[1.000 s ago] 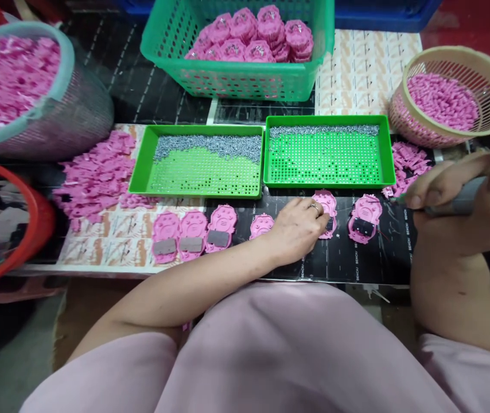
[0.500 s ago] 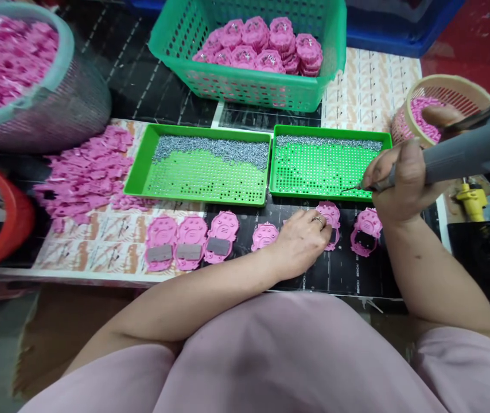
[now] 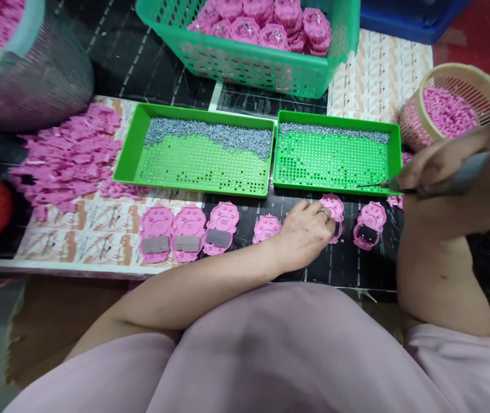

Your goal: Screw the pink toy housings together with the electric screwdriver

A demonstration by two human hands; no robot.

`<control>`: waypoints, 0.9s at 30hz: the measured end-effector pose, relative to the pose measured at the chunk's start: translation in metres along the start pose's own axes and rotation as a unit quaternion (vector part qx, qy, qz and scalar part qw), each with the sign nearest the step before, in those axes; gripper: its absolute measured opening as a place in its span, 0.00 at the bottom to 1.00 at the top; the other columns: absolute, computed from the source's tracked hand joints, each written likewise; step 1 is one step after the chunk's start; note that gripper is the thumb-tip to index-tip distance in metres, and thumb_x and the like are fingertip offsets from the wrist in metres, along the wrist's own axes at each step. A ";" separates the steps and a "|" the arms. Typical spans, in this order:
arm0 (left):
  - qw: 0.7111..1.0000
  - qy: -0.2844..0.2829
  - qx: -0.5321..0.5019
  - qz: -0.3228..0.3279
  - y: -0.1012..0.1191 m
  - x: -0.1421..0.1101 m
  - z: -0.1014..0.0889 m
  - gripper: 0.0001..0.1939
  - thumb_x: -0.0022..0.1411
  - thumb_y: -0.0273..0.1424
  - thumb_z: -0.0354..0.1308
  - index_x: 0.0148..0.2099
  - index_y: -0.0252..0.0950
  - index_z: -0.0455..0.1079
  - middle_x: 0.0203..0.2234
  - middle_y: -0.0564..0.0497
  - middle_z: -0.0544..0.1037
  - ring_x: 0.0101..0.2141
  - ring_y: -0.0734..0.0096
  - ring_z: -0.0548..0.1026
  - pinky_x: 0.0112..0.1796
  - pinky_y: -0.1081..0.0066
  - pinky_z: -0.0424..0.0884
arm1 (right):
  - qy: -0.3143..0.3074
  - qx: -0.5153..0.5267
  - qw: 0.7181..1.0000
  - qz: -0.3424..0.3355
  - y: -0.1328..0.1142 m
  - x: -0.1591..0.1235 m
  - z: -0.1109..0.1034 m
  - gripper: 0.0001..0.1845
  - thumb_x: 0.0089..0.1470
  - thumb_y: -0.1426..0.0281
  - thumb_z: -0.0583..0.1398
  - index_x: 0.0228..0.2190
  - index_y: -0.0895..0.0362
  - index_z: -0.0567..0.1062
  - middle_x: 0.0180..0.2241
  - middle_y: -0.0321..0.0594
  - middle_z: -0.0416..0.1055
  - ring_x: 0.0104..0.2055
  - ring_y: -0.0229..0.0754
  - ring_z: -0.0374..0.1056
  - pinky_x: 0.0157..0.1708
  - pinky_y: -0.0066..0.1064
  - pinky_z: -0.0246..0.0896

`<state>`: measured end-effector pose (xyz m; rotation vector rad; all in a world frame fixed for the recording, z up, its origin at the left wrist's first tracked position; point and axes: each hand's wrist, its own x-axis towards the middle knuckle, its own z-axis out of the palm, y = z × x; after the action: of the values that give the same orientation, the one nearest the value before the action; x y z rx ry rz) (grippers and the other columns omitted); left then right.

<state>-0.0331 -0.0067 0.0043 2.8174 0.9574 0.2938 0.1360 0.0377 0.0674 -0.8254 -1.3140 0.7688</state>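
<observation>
My right hand (image 3: 451,172) grips a grey electric screwdriver (image 3: 464,175), its thin bit reaching over the front edge of the right green tray (image 3: 277,163). Silver screws (image 3: 335,132) lie along that tray's back, and many of its holes are dark. Below the tray, my left hand (image 3: 307,236), with a ring on one finger, holds a pink plastic casing (image 3: 334,206) against the table; its fingers partly hide the casing. To the left sits another pink casing (image 3: 266,226), partly behind my wrist. A pink casing with a black part (image 3: 369,226) lies to the right.
Three pink casings with grey plates (image 3: 185,232) lie at left, beside a pile of pink parts (image 3: 70,155). The left green tray (image 3: 128,152) holds more screws. Behind are a green basket (image 3: 257,66) of stacked casings and a beige basket (image 3: 419,115) of small pink pieces.
The view has shifted slightly. My right hand has turned with the screwdriver, whose bit stays near the right tray's front edge. My left hand stays on the casing.
</observation>
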 end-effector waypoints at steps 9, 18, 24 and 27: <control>1.000 0.011 0.015 0.001 0.000 0.000 -0.001 0.08 0.65 0.29 0.55 0.40 0.32 0.74 0.34 0.45 0.78 0.41 0.61 0.72 0.37 0.64 0.60 | -0.022 -0.005 0.999 -0.024 -0.029 -0.049 0.014 0.17 0.56 0.64 0.58 0.18 0.54 0.67 0.14 0.29 0.57 0.13 0.32 0.58 0.10 0.26 0.52; 1.000 0.018 -0.003 -0.006 -0.002 -0.001 0.005 0.09 0.64 0.31 0.56 0.42 0.33 0.75 0.35 0.45 0.78 0.42 0.60 0.71 0.40 0.63 0.61 | -0.005 -0.008 1.000 -0.026 -0.020 -0.051 0.017 0.14 0.57 0.66 0.56 0.20 0.53 0.69 0.14 0.27 0.56 0.12 0.32 0.56 0.09 0.27 0.52; 1.000 0.016 -0.019 -0.006 -0.001 0.000 0.005 0.10 0.64 0.31 0.55 0.39 0.31 0.75 0.35 0.44 0.77 0.42 0.59 0.71 0.40 0.63 0.62 | -0.031 -0.010 0.999 -0.009 -0.015 -0.055 0.017 0.19 0.56 0.63 0.57 0.16 0.55 0.64 0.13 0.29 0.55 0.12 0.33 0.56 0.09 0.29 0.49; 1.000 0.014 -0.021 -0.002 -0.001 0.001 0.004 0.09 0.64 0.31 0.56 0.39 0.31 0.75 0.34 0.43 0.77 0.41 0.58 0.71 0.39 0.63 0.63 | -0.060 -0.022 0.998 -0.002 -0.014 -0.055 0.017 0.21 0.56 0.61 0.57 0.16 0.55 0.64 0.12 0.30 0.55 0.12 0.34 0.57 0.09 0.30 0.49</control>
<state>-0.0322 -0.0061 0.0003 2.7799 0.9521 0.3493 0.1134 -0.0151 0.0525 -0.8216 -1.4423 0.7994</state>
